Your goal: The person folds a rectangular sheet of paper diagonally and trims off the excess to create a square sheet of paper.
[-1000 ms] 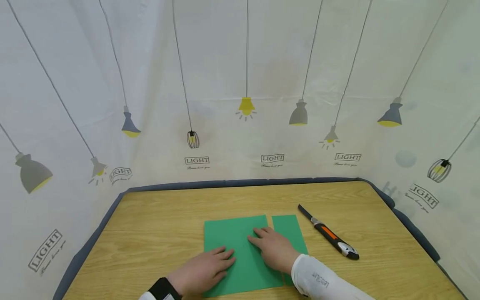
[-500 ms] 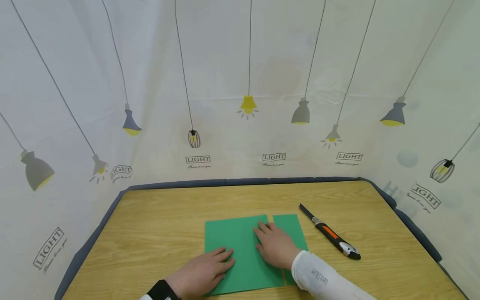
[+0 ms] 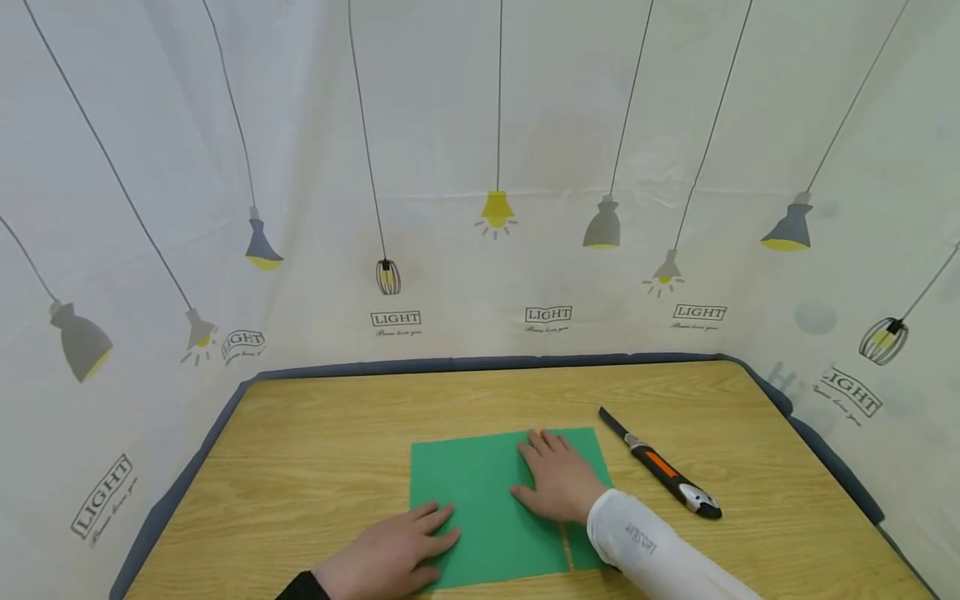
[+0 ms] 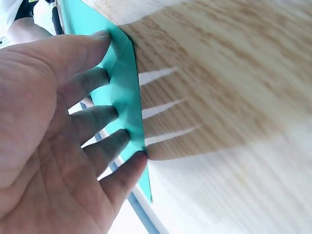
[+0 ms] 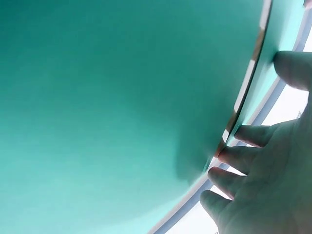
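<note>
A large green sheet of paper (image 3: 472, 483) lies flat on the wooden table, and a narrower green strip (image 3: 590, 446) lies along its right side. A thin gap separates the two pieces. My left hand (image 3: 393, 550) rests with extended fingers on the sheet's left edge; the left wrist view shows its fingertips along that edge. Spread over the gap is my right hand (image 3: 562, 483), its fingers near the far edge and its thumb on the large sheet. It covers part of both pieces. The right wrist view shows its fingertips beside the gap.
A utility knife (image 3: 660, 464) with a black and orange handle lies right of the strip, its dark blade exposed and pointing to the far left. A dark blue border (image 3: 450, 365) edges the wooden table (image 3: 315, 450). Behind hangs a white curtain (image 3: 450, 125) printed with lamps.
My right hand has moved to the right and away from me, from the large sheet to over the gap. My left hand has shifted slightly left. The knife stays put.
</note>
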Available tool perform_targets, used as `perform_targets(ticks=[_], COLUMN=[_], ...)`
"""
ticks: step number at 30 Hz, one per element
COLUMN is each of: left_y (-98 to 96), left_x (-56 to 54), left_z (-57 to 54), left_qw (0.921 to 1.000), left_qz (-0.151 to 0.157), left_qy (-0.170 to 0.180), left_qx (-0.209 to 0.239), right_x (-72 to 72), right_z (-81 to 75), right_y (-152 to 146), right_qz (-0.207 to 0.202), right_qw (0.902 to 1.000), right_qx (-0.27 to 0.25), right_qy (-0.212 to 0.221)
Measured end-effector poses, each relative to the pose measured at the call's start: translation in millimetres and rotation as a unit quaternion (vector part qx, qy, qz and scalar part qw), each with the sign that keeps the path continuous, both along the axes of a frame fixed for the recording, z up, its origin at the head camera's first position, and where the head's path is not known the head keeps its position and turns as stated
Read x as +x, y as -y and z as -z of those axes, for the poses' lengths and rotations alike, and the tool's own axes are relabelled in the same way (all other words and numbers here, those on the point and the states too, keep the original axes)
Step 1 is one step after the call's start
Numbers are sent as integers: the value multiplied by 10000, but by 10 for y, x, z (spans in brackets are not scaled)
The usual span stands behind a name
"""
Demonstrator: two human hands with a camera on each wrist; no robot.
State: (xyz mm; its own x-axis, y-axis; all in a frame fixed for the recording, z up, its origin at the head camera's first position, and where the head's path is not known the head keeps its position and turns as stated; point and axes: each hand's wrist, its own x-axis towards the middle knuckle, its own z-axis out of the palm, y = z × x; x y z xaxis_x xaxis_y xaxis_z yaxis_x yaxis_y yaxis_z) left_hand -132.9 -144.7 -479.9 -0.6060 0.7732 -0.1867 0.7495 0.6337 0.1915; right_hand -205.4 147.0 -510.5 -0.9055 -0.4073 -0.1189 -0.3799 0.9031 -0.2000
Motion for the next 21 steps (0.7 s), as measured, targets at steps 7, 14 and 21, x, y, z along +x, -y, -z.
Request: perform_targets(ticks=[7, 14, 21], left_y=[65, 175, 329], left_x=[80, 137, 125], left_z=[-75, -29, 225], left_qw=[9992, 9958, 9957], left_qz=[143, 75, 593], left_qy=[-47, 548, 458], left_qx=[-374, -735, -551], right_x=[2, 10, 6], right_z=[-36, -17, -34], right_y=[-16, -13, -15], right_qz=[10, 2, -18], right_qw=[9999, 9998, 9997], right_qx=[17, 64, -16], right_qy=[146, 188, 229])
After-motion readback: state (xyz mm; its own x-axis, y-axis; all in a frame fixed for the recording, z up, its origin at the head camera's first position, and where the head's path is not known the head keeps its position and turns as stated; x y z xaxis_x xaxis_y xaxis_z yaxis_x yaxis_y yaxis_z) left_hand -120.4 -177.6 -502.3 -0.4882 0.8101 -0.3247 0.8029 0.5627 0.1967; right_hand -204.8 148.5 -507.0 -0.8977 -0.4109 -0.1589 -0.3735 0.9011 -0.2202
